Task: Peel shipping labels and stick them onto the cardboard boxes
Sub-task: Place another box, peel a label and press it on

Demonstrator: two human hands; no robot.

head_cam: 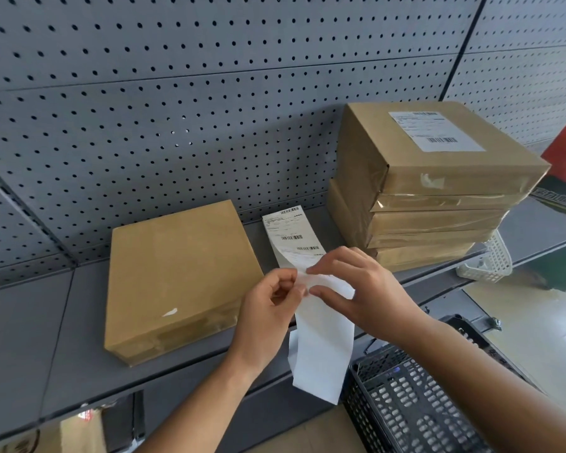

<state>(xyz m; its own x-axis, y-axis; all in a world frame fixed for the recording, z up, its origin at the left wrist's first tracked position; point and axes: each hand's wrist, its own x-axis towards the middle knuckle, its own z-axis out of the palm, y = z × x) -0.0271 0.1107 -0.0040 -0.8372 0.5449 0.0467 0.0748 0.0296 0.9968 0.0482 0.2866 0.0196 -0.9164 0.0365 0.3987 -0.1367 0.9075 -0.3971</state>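
The strip of shipping labels (311,295) runs from the grey shelf (46,322) toward the viewer, its printed far end lying flat between the single cardboard box (177,276) on the left and the stack of cardboard boxes (432,191) on the right, while its blank near end hangs down over the shelf edge. Both hands meet at the middle of the strip, just right of the single box's near corner. The left hand (268,308) pinches the strip's left edge between thumb and fingers; the right hand (360,289) grips it from the right, thumb underneath and fingers curled over the top. Whether a label is already lifting from its backing is hard to make out, since the fingers cover that spot. The top box of the stack carries a stuck label (435,130); the single box's top is bare. The print on the labels is too small to read. A dark plastic crate (415,407) is cut off at the lower right, and a white basket (490,266) peeks from behind the stack.
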